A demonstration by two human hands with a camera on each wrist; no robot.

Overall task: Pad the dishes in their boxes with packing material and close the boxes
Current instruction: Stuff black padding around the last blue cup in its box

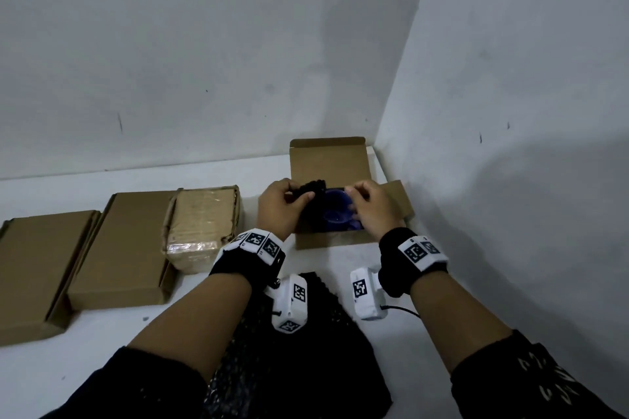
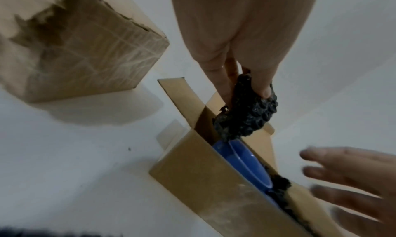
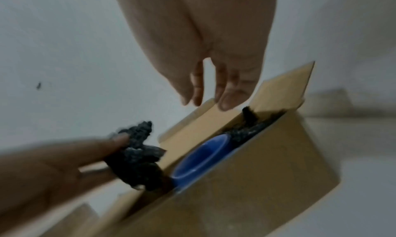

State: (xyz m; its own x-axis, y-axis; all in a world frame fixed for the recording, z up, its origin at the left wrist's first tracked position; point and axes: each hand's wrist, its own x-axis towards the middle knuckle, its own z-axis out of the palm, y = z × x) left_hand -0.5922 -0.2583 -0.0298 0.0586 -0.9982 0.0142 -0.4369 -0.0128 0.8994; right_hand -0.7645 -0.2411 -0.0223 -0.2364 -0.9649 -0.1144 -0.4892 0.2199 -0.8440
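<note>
1. One blue dish (image 1: 335, 214) sits inside an open cardboard box (image 1: 335, 240) on the white table (image 1: 340, 258), near the corner wall.
2. The left hand (image 1: 280, 206) pinches a wad of black packing material (image 2: 246, 112) above the box's left end.
3. The right hand (image 1: 372, 209) hovers beside it, fingers loosely spread, holding nothing.
4. Three closed boxes (image 1: 126, 248) lie to the left.

Head overhead; wrists close, sharing box (image 1: 335, 236)

No words or numbers can be read — only coded square markers on the wristbands (image 1: 419, 251) — sleeve print (image 1: 541, 381) illegible
</note>
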